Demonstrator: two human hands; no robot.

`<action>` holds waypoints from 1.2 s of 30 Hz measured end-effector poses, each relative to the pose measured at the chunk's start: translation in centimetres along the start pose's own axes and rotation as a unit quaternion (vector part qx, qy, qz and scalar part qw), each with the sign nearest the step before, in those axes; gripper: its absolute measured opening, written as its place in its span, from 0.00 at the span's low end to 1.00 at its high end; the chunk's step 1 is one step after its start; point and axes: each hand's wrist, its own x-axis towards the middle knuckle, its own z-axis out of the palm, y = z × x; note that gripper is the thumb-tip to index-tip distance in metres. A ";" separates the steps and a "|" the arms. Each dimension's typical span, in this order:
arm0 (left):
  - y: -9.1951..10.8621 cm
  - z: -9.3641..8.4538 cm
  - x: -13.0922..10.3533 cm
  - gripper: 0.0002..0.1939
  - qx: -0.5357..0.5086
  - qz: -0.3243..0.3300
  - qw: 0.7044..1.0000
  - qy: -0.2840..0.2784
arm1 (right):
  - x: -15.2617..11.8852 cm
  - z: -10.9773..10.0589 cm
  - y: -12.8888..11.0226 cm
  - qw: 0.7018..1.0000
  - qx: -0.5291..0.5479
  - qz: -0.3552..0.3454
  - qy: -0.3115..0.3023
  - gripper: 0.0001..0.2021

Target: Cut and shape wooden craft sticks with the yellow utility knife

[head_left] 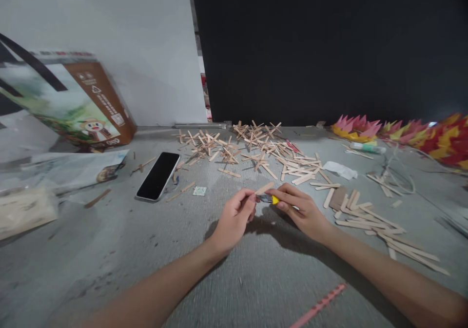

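Observation:
Near the middle of the grey table, my left hand pinches a flat wooden stick, which slants up to the right. Close beside it, my right hand is closed on a small yellow and dark tool. The tool's dark end points left and meets the fingertips of my left hand, under the stick. What kind of tool it is cannot be made out. Beyond my hands lies a pile of crossed wooden sticks, and loose wooden sticks are spread to the right of my right hand.
A phone lies left of my hands, with a printed bag behind it. Red and yellow folded paper pieces stand at the back right, near a glue tube. A pink strip lies at the front edge.

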 end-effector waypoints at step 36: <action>0.0 -0.3 -0.1 0.19 0.038 0.017 0.998 -0.037 | 0.0 0.2 0.4 1.000 0.015 -0.014 -0.003 0.17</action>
